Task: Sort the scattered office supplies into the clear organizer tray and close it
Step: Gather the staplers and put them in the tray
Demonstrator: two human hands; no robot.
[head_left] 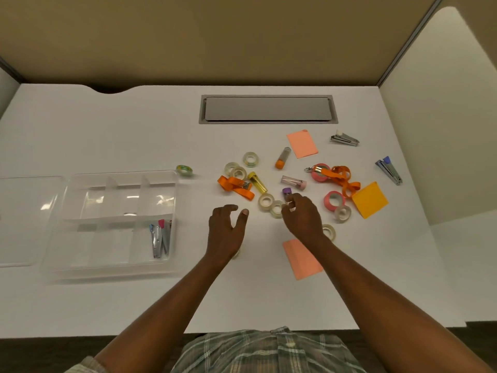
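Observation:
The clear organizer tray [80, 265] lies at the left with staplers [160, 238] in its front right compartment. Its clear lid [24, 219] rests flat to the left of it. My left hand [226, 230] hovers open over the desk with nothing in it. My right hand [302, 216] has its fingertips closing on a purple-capped tube [286, 191], beside two clear tape rolls [266, 201]. Scattered around are an orange-capped tube [282, 158], a yellow tube [257, 182], a pink tube [293, 182], orange lanyards [235, 186] and pink tape rolls [334, 201].
Pink sticky pads [301, 144] lie at the back and at the front [301, 261], an orange pad [370, 200] at the right. Two staplers [345, 139] [390, 170] lie far right. A green tape roll [184, 170] sits by the tray. A grey cable hatch [267, 109] is behind.

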